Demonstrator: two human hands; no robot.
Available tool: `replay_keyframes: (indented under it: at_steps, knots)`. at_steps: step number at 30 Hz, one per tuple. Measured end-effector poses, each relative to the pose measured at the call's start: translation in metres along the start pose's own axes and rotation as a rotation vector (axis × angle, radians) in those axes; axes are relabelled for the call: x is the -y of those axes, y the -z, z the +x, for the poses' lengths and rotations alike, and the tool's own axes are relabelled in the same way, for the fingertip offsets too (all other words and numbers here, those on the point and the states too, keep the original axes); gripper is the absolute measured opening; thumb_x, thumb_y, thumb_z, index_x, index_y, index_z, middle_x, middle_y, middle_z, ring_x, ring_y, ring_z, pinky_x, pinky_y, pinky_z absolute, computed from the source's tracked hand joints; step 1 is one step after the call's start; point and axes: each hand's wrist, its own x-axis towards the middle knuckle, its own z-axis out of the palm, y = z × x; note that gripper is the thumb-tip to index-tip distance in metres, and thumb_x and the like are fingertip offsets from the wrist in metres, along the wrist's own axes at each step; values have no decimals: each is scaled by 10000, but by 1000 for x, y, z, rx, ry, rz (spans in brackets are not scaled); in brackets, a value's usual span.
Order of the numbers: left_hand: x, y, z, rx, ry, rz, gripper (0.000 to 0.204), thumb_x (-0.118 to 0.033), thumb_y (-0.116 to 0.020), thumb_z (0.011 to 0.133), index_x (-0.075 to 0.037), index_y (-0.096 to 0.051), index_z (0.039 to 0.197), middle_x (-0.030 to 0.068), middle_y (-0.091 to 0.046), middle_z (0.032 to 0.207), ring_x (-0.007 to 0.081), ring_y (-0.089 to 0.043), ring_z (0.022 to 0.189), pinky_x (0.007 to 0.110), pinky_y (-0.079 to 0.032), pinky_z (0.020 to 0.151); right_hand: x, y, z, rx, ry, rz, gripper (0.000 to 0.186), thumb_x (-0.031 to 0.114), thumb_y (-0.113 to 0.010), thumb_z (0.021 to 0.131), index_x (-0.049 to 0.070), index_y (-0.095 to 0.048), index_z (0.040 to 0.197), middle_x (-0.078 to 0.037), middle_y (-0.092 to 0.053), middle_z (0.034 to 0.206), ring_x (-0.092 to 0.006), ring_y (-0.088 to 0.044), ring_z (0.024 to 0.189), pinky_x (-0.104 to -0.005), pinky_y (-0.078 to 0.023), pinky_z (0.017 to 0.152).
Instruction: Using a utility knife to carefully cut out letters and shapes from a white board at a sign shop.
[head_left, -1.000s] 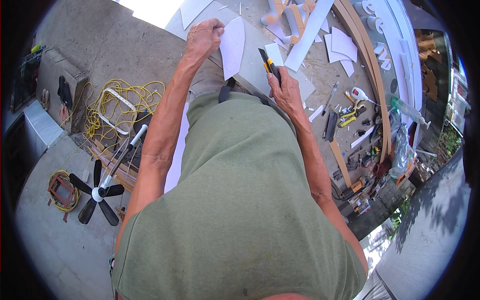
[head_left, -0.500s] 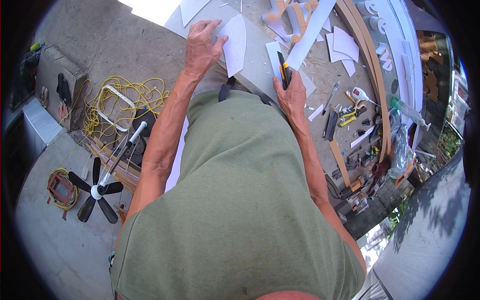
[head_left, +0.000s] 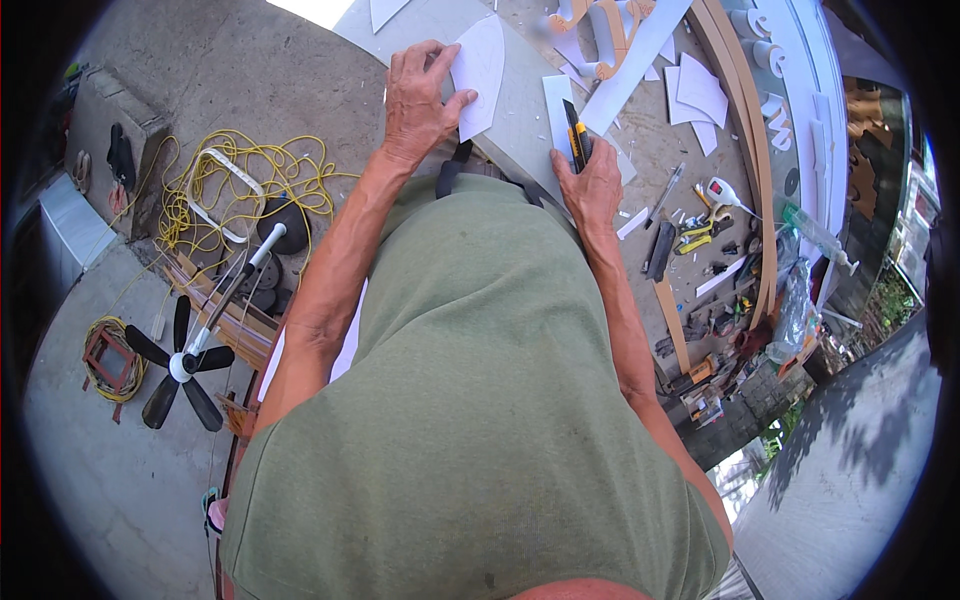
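My left hand [head_left: 422, 108] has its thumb and forefinger spread apart at the left edge of a white, leaf-shaped sheet piece [head_left: 480, 78]. Faint lines show on that piece, which lies on a grey board [head_left: 525, 110]. The fingers touch or nearly touch its edge, without a clear grip. My right hand [head_left: 592, 188] is closed around a black and yellow utility knife [head_left: 577, 138], its tip pointing away from me. Beneath the knife lies a narrow white strip [head_left: 556, 98] on the board.
Right of the board are a long white strip [head_left: 640, 62], loose white offcuts [head_left: 700, 90], pliers [head_left: 697, 236] and a glue gun [head_left: 720, 192]. A curved brown strip [head_left: 757, 150] stands beyond them. Yellow cord [head_left: 235, 185] and a black-bladed fan [head_left: 180, 366] are at left.
The view has shifted slightly. My left hand has shifted a little right and its thumb now sits at the piece's edge. My right hand still holds the knife.
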Motion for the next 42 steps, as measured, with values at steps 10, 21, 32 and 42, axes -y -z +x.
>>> replay_keyframes:
  at_steps: [10,21,32,42]
  knots:
    - [-21,4,-9,48,6,73,817,-346,-861,716,-95,-562,1433,113,-504,1438,328,-458,1259,485,-393,1028,16,7,21,201,33,424,359,329,-606,1029,1,-548,1163,-188,-653,786,-344,-687,731,-465,-513,667]
    - [-12,15,-3,257,-59,106,1096,-282,-928,574,-97,-434,1534,109,-396,1600,345,-417,1358,489,-360,1110,63,7,52,299,243,324,294,280,-597,1024,6,-552,1120,-205,-675,798,-407,-682,746,-481,-523,673]
    - [16,32,6,480,-238,241,937,-69,-853,663,-137,-472,1517,20,-330,1662,329,-418,1400,467,-372,1168,73,11,86,284,406,-22,314,311,-560,1022,1,-509,1014,-265,-686,846,-460,-673,788,-545,-507,699]
    - [2,10,3,104,-93,58,678,-219,-838,764,-79,-609,1387,79,-585,1458,282,-559,1204,429,-459,1044,64,8,87,284,399,10,312,302,-553,1014,-6,-511,1036,-290,-688,852,-470,-678,801,-550,-516,721]
